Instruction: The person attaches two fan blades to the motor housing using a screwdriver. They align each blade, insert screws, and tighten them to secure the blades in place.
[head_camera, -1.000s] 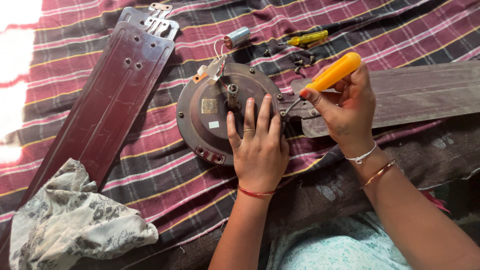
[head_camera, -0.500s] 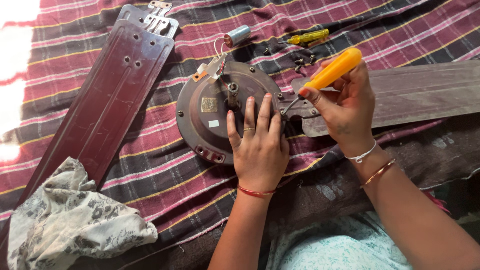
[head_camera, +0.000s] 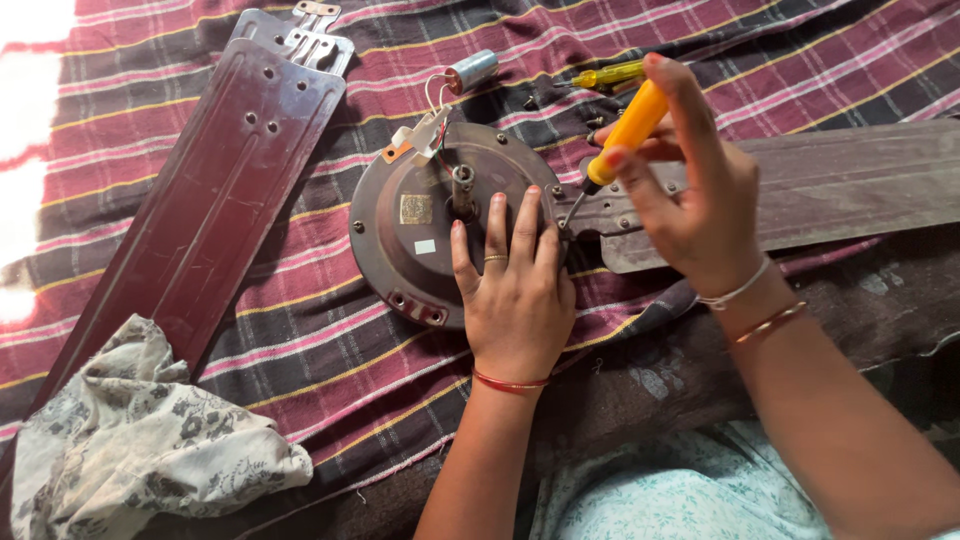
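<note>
A round brown ceiling-fan motor housing (head_camera: 420, 220) lies on a striped cloth. My left hand (head_camera: 515, 290) rests flat on its right side, fingers spread. My right hand (head_camera: 695, 185) grips an orange-handled screwdriver (head_camera: 625, 130); its tip meets a screw where a fan blade (head_camera: 800, 190) joins the housing. A small grey capacitor (head_camera: 473, 70) on white wires sits just above the housing.
Two loose fan blades (head_camera: 210, 190) lie stacked at the left. A crumpled patterned rag (head_camera: 140, 440) is at the bottom left. A small yellow screwdriver (head_camera: 610, 75) and several loose screws (head_camera: 598, 122) lie above the housing on the maroon striped cloth (head_camera: 330, 340).
My right hand has turned over the screwdriver, its handle swinging more upright and the fingers wrapping over it. My left hand stays flat on the housing.
</note>
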